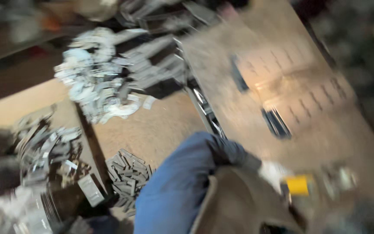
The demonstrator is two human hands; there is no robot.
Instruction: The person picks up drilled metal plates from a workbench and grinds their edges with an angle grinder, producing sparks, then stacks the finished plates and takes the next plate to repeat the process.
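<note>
The view is heavily blurred, so I report only what I can make out. My left hand (94,201), in a dark glove, sits at the lower left and is closed around a small grey metal plate (91,190), held tilted above the bench (152,130). Just right of it lies a loose pile of short grey strips (128,173) on the brown bench top. My right hand (275,173), in a pale glove past a blue sleeve (182,182), is at the lower right and touches a yellow item (298,185); I cannot tell whether it grips it. A large brown board (282,86) with dark slots lies beyond that hand, tilted across the right half. A heap of pale metal pieces (109,73) lies at the upper left, well apart from both hands. More grey scraps (44,143) crowd the left edge.
</note>
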